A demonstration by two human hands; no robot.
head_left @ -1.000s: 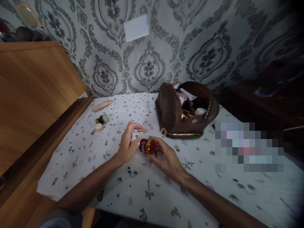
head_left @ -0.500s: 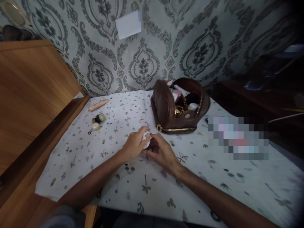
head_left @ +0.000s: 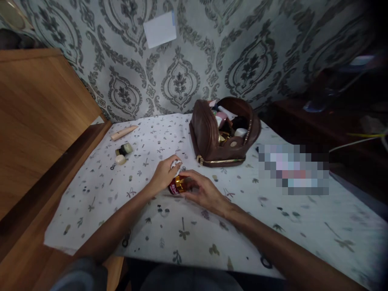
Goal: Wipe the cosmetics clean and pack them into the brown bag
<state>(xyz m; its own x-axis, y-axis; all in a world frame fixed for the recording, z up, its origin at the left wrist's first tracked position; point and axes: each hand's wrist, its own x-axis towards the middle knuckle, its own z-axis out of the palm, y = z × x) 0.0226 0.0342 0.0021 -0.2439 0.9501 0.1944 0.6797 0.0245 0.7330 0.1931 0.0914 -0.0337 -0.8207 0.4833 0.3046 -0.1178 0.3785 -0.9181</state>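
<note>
My right hand (head_left: 203,191) grips a small dark red jar (head_left: 173,187) with a shiny gold band, lying on its side just above the cloth. Its fingers and thumb curl round the gold end, so part of that end is hidden. From the left, my left hand (head_left: 163,174) is closed on a crumpled white tissue (head_left: 176,163) and touches the jar's far side. Beyond both hands stands a brown leather cosmetic bag (head_left: 206,133), unzipped and full of bottles, jars and tubes.
A beige tube (head_left: 123,132), a dark-capped small bottle (head_left: 125,148) and a round cream-coloured item (head_left: 120,159) lie on the printed cloth (head_left: 182,234) at left. A wooden panel (head_left: 45,93) borders the left side. At right is a blurred-out object (head_left: 294,171).
The dark red jar with its gold band has come into sight between my hands, where it was mostly hidden. Both hands have shifted slightly left in view, as has the whole scene.
</note>
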